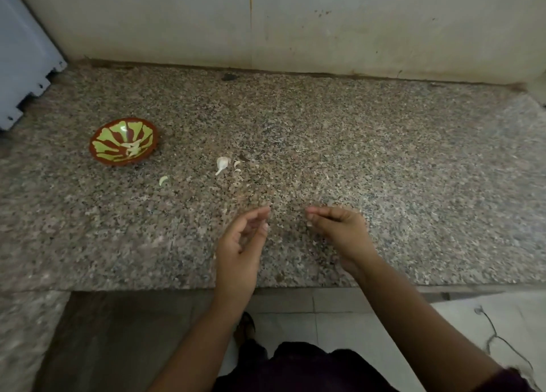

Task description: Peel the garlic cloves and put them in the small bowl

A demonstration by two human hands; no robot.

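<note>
Head view: small bowl (107, 139), garlic (222, 163)

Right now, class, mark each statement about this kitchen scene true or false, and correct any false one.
1. The small red-brown and green patterned bowl holds pale peeled garlic cloves. True.
2. That bowl stands to the right of both hands. False: it stands well to the left of the left hand and the right hand.
3. A white garlic piece with a stem lies on the speckled granite counter. True.
4. The left hand grips that garlic piece. False: it lies on the counter, apart from both hands.
</note>
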